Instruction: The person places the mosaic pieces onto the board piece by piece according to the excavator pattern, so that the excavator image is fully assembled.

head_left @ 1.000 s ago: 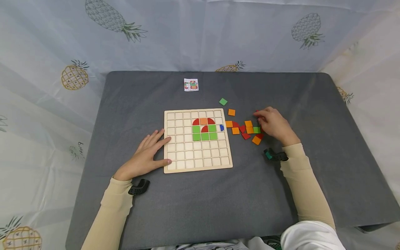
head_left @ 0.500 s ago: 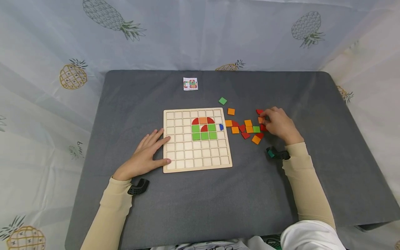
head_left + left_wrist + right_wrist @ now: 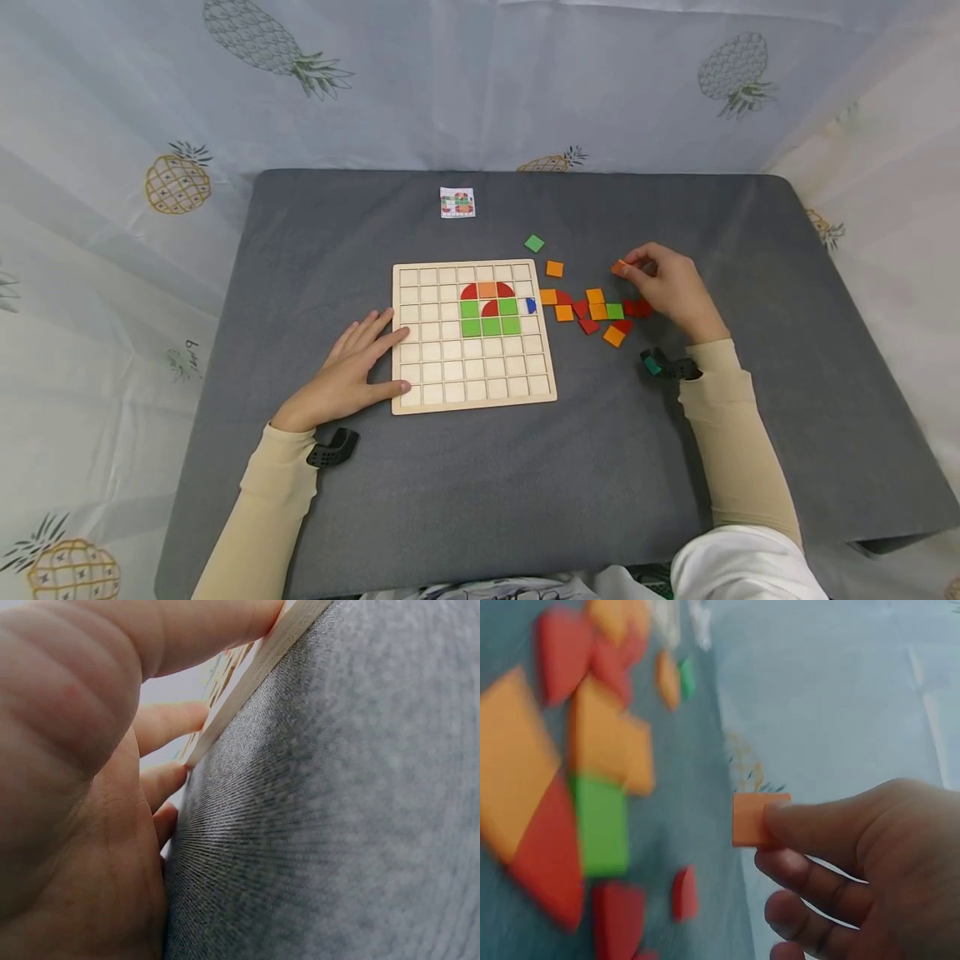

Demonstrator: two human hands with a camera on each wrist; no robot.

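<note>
My right hand (image 3: 667, 287) pinches an orange square tile (image 3: 751, 819) between thumb and fingers, held up above the right-hand part of the table. My left hand (image 3: 347, 375) rests with spread fingers on the left edge of a wooden grid board (image 3: 432, 372); its thumb (image 3: 217, 634) and fingertips touch the rim. Green squares (image 3: 491, 327), red quarter-round pieces (image 3: 506, 290) and one orange square (image 3: 487, 289) fill cells in the upper right of the grid. A small blue half-round piece (image 3: 531, 306) sits in a cell near the right border.
Loose orange tiles (image 3: 595, 296), red pieces (image 3: 588, 327) and a green tile (image 3: 614, 312) lie between board and right hand. Another green tile (image 3: 534, 243) is behind the board's corner. A small printed pattern card (image 3: 457, 202) lies near the grey table's (image 3: 487, 492) far edge.
The right hand has picked up the orange tile from among the loose pieces and raised it slightly, uncovering red pieces below. My left hand stays in place on the board.
</note>
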